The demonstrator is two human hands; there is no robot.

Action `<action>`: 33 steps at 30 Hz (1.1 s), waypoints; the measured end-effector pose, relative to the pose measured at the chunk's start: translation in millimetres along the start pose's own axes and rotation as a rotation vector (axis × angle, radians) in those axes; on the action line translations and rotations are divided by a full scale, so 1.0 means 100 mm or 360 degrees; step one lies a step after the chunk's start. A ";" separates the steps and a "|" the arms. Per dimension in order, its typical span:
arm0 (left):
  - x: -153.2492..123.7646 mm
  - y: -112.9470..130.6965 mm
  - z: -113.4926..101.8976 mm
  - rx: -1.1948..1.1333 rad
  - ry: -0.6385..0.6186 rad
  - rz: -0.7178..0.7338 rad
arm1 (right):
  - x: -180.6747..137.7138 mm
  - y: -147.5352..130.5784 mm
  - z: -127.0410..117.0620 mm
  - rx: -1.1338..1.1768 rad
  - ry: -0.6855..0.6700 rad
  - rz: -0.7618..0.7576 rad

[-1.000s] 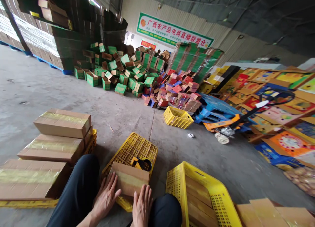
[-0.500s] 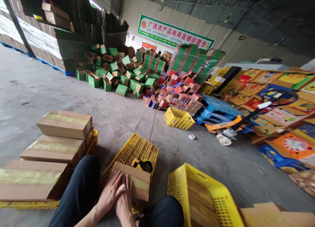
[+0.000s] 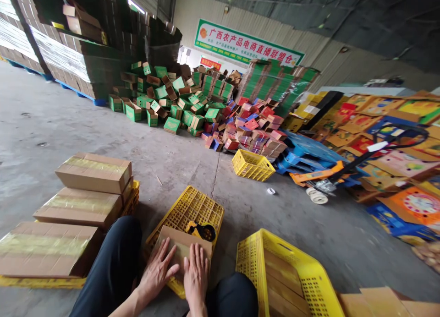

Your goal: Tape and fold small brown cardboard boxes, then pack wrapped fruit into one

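A brown cardboard box (image 3: pixel 182 237) lies on an upturned yellow crate (image 3: pixel 192 202) between my knees. My left hand (image 3: pixel 158 267) rests flat on the left part of the box, its fingers spread. On the right part lies my right hand (image 3: pixel 195 271), palm down with fingers stretched out. Behind the box, on the crate, sits a yellow and black tape dispenser (image 3: pixel 201 230). The hands partly cover the box top, where a strip of tape shows faintly.
Taped cardboard boxes (image 3: pixel 82 207) are stacked on yellow crates at my left. To my right stands a yellow crate (image 3: pixel 252 262) holding flat boxes. Farther off are a small yellow crate (image 3: pixel 252 166), a pallet jack (image 3: pixel 319 182) and heaps of green cartons (image 3: pixel 172 124).
My hands were close together near the left middle of the box. Now they are apart, the right hand having slid to the right across the top.
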State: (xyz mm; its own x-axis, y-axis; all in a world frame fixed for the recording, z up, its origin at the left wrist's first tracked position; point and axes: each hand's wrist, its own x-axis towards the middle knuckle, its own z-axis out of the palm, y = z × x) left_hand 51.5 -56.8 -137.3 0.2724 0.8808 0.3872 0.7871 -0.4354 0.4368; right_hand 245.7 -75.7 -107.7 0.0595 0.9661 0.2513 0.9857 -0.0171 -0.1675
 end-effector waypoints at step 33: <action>-0.11 0.17 0.04 0.0300 0.0189 0.0194 | -0.28 0.14 0.11 0.0000 0.0268 0.0400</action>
State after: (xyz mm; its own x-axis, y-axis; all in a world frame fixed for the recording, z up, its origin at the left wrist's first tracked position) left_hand 63.8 -72.6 -137.5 0.3134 0.7912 0.5251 0.8448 -0.4849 0.2263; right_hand 256.5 -100.2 -127.7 0.3266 0.8752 0.3567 0.9369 -0.2502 -0.2441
